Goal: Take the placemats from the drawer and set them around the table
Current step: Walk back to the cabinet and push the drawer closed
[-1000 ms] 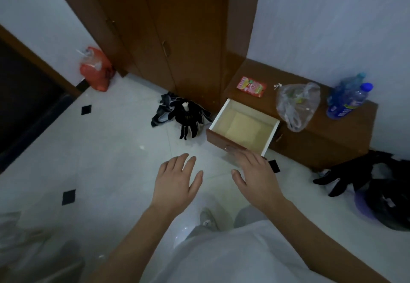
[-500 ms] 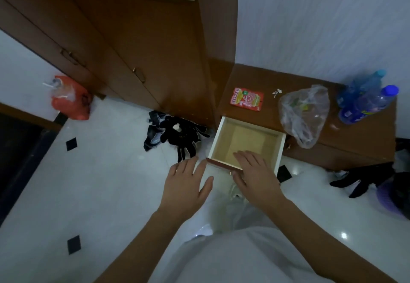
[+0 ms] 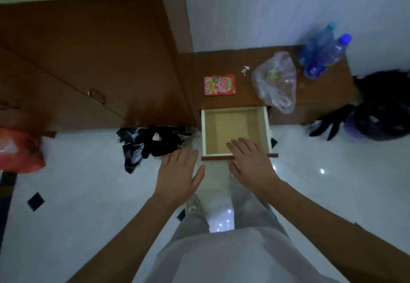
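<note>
**Drawer open, placemats not yet lifted**

I'm looking straight down at the small wooden drawer with white inner walls, pulled out from the low brown cabinet at centre frame. Its floor shows a flat tan sheet that I take to be the placemats, though I can't tell how many lie there.

My right hand is spread flat over the drawer's front edge, fingers reaching over the tan sheet, gripping nothing. My left hand hovers open and empty just left of the drawer, above the white tiled floor.

As I judge it, only the opening is done. Lifting the mats out, carrying them off and laying them around the table all remain; no table appears in frame.
</note>
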The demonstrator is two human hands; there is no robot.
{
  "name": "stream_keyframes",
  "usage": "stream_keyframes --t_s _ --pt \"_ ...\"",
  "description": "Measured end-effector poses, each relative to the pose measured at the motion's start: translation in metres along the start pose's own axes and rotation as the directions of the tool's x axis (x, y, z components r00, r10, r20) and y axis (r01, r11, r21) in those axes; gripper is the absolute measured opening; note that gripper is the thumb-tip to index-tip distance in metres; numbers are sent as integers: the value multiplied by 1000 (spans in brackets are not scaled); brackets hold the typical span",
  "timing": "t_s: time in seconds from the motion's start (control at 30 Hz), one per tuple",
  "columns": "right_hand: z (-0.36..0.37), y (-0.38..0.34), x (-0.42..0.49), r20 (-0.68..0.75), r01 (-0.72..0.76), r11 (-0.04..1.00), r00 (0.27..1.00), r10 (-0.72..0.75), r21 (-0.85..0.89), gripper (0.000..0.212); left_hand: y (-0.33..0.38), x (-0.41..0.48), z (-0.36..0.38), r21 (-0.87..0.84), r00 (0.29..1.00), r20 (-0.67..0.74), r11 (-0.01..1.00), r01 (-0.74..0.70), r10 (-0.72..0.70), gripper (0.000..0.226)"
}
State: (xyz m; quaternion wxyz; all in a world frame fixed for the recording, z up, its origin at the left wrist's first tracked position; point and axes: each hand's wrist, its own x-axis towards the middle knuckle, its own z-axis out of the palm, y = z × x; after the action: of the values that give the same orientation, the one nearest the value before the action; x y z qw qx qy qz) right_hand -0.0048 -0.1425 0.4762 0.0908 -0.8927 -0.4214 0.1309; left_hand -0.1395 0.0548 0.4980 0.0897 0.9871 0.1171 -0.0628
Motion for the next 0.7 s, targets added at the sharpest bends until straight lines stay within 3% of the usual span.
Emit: stream_keyframes --t_s 0.13,0.37,0.7 --pt "16 -31 -33 -2 -111 993 994 111 -30 48 -27 -16 5 47 990 66 991 -125 122 56" --pt "40 -65 -70 -59 -311 950 949 311 18 49 -28 -50 26 -19 989 64 991 -129 130 54" --pt "150 -19 -71 -35 -316 949 948 316 17 50 -8 -45 138 -61 993 40 992 -113 115 52"
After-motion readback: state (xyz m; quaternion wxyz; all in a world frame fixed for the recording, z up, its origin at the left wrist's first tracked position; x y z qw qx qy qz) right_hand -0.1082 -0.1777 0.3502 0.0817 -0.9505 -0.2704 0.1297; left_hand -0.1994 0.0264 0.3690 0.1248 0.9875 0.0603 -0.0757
